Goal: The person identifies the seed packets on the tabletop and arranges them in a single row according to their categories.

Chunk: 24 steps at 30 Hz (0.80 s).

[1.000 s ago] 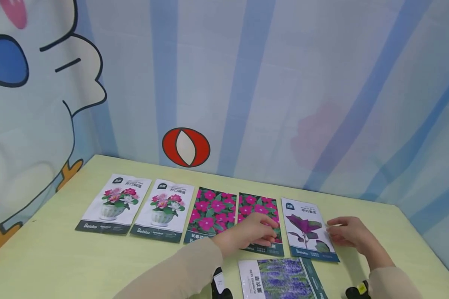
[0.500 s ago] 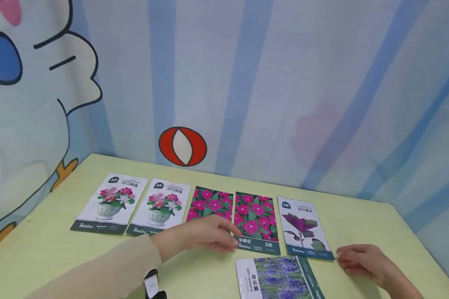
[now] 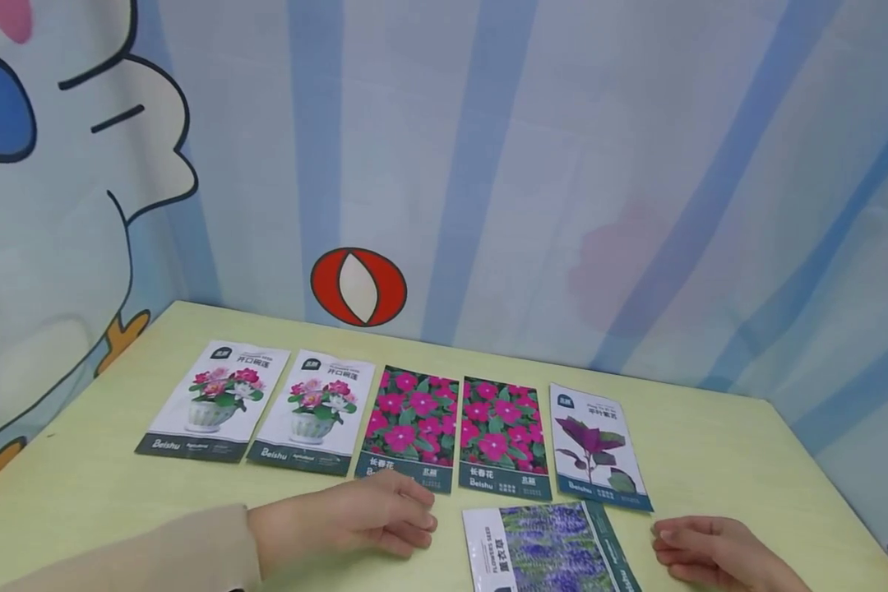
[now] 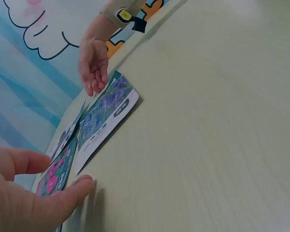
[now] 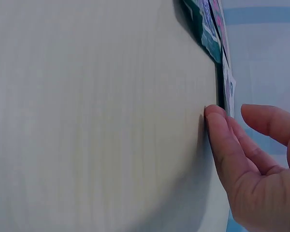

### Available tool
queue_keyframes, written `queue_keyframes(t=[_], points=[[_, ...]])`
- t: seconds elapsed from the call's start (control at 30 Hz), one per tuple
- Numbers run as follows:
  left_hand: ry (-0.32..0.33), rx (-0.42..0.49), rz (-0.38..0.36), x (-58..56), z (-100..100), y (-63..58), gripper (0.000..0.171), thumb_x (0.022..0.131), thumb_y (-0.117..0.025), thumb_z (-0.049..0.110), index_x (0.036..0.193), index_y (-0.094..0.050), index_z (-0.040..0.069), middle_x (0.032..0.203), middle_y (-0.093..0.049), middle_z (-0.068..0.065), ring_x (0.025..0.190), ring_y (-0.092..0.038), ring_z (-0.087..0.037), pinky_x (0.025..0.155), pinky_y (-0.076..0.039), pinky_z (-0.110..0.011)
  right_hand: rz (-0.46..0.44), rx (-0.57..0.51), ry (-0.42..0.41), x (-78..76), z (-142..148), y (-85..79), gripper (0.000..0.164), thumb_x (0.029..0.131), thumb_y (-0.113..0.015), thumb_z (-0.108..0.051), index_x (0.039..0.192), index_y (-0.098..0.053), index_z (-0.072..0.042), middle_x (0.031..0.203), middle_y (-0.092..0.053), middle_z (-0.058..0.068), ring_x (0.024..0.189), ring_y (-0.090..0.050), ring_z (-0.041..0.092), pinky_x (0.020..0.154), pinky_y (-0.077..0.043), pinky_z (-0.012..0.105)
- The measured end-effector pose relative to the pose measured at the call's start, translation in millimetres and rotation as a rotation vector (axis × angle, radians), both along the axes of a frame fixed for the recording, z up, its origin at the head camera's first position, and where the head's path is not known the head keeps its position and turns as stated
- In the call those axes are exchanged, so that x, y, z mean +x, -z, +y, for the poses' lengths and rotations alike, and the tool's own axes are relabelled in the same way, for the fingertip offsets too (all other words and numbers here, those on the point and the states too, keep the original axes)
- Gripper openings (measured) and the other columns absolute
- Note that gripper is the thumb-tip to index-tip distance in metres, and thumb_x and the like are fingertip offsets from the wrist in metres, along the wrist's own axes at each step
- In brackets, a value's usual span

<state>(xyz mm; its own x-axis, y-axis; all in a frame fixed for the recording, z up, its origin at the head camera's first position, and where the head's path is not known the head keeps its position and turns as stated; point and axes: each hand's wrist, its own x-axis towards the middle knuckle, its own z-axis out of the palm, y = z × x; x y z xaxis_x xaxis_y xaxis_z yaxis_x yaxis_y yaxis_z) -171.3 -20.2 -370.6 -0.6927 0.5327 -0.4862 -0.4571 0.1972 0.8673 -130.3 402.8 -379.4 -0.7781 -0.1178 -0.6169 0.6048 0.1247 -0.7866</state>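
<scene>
My left hand [image 3: 363, 514] hovers loosely curled at the bottom edge of the left magenta-flower seed packet [image 3: 410, 419], holding nothing; in the left wrist view its thumb and finger are apart. To the right lies the matching magenta packet [image 3: 505, 432]. The white packet with purple leaves [image 3: 598, 444] ends that row. In front of them a lavender seed packet [image 3: 551, 547] lies sideways, partly cut off by the frame. My right hand [image 3: 714, 551] is relaxed to the right of the lavender packet, its fingertips apart from it and nothing in its grasp.
Two white seed packets with potted pink flowers, one at far left [image 3: 213, 403] and one beside it [image 3: 314, 411], continue the row on the pale yellow table [image 3: 67, 501]. A blue-striped cloth backdrop [image 3: 562, 189] with cartoon figures stands behind and at both sides.
My left hand has moved left and nearer me, uncovering the right magenta packet. My right hand has drawn back from beside the purple-leaf packet. The packets keep their arrangement.
</scene>
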Motion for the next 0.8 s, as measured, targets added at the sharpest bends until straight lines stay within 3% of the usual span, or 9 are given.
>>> queue_keyframes(t=[0.17, 0.33, 0.57, 0.8], points=[[0.001, 0.036, -0.001, 10.7, 11.3, 3.3, 0.038, 0.088, -0.057, -0.001, 0.121, -0.044, -0.015, 0.099, -0.062, -0.014, 0.082, -0.063, -0.018, 0.081, -0.053, -0.04, 0.032, 0.041, -0.082, 4.5, -12.7, 1.0, 0.038, 0.096, -0.053, -0.016, 0.118, -0.053, 0.016, 0.098, -0.068, 0.008, 0.091, -0.065, 0.02, 0.085, -0.052, 0.033], [0.014, 0.052, -0.014, 16.4, 22.5, 5.4, 0.039, 0.088, -0.054, -0.005, 0.123, -0.042, -0.017, 0.104, -0.058, -0.015, 0.083, -0.059, -0.016, 0.085, -0.051, -0.039, 0.041, 0.05, -0.111, 5.4, -21.6, 1.5, 0.039, 0.096, -0.052, -0.017, 0.118, -0.053, 0.015, 0.096, -0.068, 0.007, 0.089, -0.065, 0.019, 0.083, -0.053, 0.031], [-0.042, 0.011, 0.033, 22.0, 37.0, 5.4, 0.045, 0.082, -0.054, -0.007, 0.124, -0.041, -0.018, 0.111, -0.055, -0.017, 0.092, -0.052, -0.02, 0.089, -0.048, -0.044, 0.018, 0.051, -0.077, 6.6, -32.2, 3.2, 0.035, 0.097, -0.05, -0.015, 0.119, -0.054, 0.013, 0.092, -0.067, 0.007, 0.082, -0.065, 0.017, 0.079, -0.053, 0.027], [-0.099, 0.019, 0.003, 23.5, 42.8, 5.7, 0.044, 0.081, -0.054, -0.01, 0.123, -0.042, -0.018, 0.103, -0.056, -0.013, 0.085, -0.053, -0.019, 0.088, -0.049, -0.044, -0.003, 0.044, -0.047, 7.1, -41.3, 4.4, 0.033, 0.097, -0.049, -0.012, 0.118, -0.054, 0.013, 0.09, -0.068, 0.007, 0.08, -0.065, 0.017, 0.078, -0.053, 0.026]])
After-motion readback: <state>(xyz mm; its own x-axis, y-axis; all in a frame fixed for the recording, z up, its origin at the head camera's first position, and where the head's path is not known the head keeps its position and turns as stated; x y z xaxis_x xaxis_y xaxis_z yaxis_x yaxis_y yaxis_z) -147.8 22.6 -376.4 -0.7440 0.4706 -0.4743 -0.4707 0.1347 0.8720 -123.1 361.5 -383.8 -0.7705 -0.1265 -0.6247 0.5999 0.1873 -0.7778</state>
